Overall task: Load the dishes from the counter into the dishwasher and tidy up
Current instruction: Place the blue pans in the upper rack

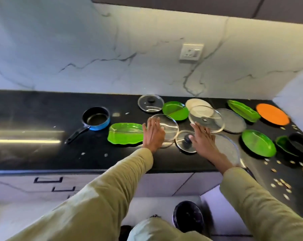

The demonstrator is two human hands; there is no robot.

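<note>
Glass lids (168, 127) lie under both the left hand (153, 134) and right hand (203, 140).

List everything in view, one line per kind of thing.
saucepan: 1, blue with black handle, counter left.
glass lids: 4, clear, counter middle; one tilted at the right hand.
green dishes: 6, scattered from middle to right.
steel plates: 2, grey, right of the lids.
cream plate: 1, behind the tilted lid.
orange plate: 1, far right.
black dish: 1, right edge.
crumbs: many, pale, counter right.
wall socket: 1, white.
bin: 1, dark, floor.
left hand: flat on a lid.
right hand: at the tilted lid's edge.
</note>
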